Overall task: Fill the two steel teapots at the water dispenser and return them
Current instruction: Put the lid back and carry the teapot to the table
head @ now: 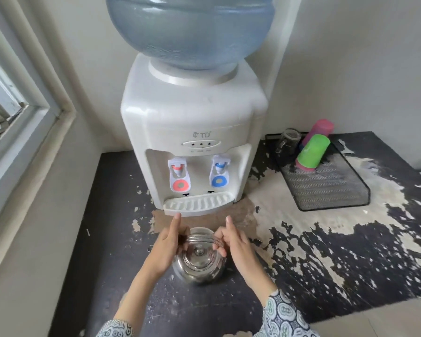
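Polished steel teapot (197,260) looks rigid, slick, heavier once filled; left hand (167,246) and right hand (236,246) grip its wire handle (199,238), index fingers extended, the soundest hold.

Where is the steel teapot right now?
The steel teapot sits low in the middle of the head view, on the dark peeling table just in front of the water dispenser's drip tray, held between both hands.

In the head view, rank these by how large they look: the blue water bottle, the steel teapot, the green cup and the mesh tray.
1. blue water bottle, though cropped at the top
2. mesh tray
3. steel teapot, nearer the camera, so its true size against the tray is unsure
4. green cup
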`<state>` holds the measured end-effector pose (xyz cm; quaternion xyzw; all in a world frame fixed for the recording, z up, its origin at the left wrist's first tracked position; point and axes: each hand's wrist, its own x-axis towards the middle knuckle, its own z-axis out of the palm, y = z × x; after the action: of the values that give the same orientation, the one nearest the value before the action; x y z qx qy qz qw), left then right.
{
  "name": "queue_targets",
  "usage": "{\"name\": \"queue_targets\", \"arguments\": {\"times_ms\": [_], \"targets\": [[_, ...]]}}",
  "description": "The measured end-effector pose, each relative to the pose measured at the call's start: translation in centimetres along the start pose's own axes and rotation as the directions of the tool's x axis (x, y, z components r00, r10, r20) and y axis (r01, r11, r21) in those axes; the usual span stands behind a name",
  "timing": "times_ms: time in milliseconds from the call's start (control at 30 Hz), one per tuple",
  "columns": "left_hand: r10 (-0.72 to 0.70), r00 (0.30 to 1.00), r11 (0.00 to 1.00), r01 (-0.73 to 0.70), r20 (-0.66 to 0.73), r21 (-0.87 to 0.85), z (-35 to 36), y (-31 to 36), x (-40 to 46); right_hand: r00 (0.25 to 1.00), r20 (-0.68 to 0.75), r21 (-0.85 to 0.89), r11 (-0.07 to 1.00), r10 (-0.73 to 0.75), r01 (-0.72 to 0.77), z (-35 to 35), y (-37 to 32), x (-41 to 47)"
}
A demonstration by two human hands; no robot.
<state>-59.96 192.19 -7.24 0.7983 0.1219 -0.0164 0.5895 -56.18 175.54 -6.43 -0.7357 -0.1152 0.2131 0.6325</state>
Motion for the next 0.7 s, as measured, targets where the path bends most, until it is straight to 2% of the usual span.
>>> {"name": "queue_targets", "arguments": {"times_ms": [267, 400, 533, 700], "targets": [[0.04, 0.977, 0.998, -0.029, 0.21, -0.056, 10.5, 5.3, -6.2, 0.991, -0.128, -0.003, 0.999, -0.036, 0.035, -10.4, 1.7, -10.1], [0.088, 0.951, 0.994, -0.066, 0.297, -0.082, 19.3, 8.3, -11.3, 0.978, -0.208, 0.056, 0.998, -0.019, 0.032, -17.4, 3.1, -18.8], [0.178, 0.881, 0.984, -0.146, 0.439, -0.107, 28.3, 10.8, -15.8, 0.946, -0.322, 0.069, 0.996, -0.025, 0.05, -24.3, 4.4, -27.6], [0.211, 0.76, 0.977, -0.164, 0.615, -0.134, 38.4, 14.1, -20.0, 0.853, -0.521, 0.111, 0.993, 0.023, 0.042, -31.2, 6.1, -37.0]]}}
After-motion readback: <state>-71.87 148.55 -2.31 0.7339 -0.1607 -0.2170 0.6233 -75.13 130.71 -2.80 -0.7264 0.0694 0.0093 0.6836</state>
